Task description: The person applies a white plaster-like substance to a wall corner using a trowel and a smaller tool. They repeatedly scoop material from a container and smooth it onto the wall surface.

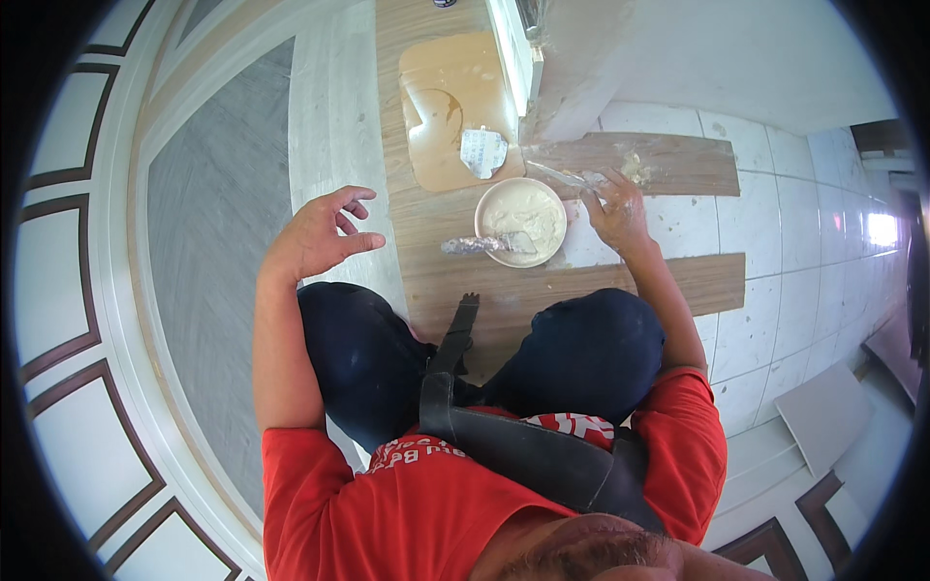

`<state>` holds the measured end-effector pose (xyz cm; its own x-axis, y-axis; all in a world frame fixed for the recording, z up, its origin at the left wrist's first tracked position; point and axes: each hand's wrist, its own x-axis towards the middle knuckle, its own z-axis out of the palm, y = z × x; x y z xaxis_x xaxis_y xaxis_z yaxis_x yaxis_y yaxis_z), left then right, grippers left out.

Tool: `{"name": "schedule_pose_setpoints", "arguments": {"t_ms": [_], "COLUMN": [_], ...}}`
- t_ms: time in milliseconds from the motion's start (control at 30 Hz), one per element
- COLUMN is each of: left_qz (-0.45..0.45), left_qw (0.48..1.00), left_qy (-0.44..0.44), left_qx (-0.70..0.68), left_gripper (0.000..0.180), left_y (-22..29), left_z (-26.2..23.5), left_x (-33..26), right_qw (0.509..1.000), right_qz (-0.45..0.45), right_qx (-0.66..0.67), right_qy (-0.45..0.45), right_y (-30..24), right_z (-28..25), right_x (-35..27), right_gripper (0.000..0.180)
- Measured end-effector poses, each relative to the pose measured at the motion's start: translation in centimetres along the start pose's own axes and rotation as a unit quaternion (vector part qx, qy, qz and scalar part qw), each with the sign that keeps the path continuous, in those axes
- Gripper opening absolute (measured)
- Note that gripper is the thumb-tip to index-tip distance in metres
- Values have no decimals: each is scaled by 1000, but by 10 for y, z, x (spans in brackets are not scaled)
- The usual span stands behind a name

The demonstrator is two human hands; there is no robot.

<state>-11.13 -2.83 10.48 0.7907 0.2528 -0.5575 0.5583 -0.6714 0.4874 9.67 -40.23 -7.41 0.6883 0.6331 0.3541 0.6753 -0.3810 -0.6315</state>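
My right hand [620, 211] is closed around the handle of a putty knife [564, 174], whose thin, smeared blade points left above the bowl's far right side. Below the blade, a round white bowl [479, 215] on the floor holds cream-coloured paste [521, 208]. A second putty knife [475, 245] lies across the bowl's near left rim, its blade in the paste and its wrapped handle sticking out to the left. My left hand [329, 232] hovers to the left of the bowl with fingers apart and curled, holding nothing.
Beyond the bowl lies a tan board [441, 116] with a crumpled white-and-blue packet [482, 153] on its near right corner. A white wall corner [572, 87] stands at the far right. Wood-look planks [668, 281] lie over white tiles [756, 223]. My bent knees [591, 339] are close to the bowl.
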Motion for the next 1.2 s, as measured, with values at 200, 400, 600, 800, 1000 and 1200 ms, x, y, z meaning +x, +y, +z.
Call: {"name": "schedule_pose_setpoints", "arguments": {"t_ms": [200, 400, 600, 800, 1000, 1200], "left_qz": [-5, -1, -7, -5, -10, -16], "left_qw": [1000, 1000, 1000, 1000, 1000, 1000], "left_qy": [5, 5, 12, 11, 13, 8], "left_qx": [5, 20, 5, 18, 11, 3], "left_gripper": [69, 70, 70, 70, 67, 68], "left_y": [3, 1, 1, 3, 6, 2], "left_z": [-1, 1, 0, 1, 2, 2], "left_x": [-4, -4, -8, -7, -6, -7], "right_qw": [973, 969, 957, 952, 962, 964], "right_qz": [210, 215, 201, 195, 225, 197], "right_qx": [77, 111, 204, 231, 108, 66], "right_qy": [58, 60, 38, 51, 107, 165], "right_y": [-7, 41, 59, 78, 60, 60], "right_z": [-15, -5, 17, 34, 30, -16], "right_x": [30, 63, 81, 84, 87, 63], "right_gripper": [32, 32, 28, 27, 31, 29]}}
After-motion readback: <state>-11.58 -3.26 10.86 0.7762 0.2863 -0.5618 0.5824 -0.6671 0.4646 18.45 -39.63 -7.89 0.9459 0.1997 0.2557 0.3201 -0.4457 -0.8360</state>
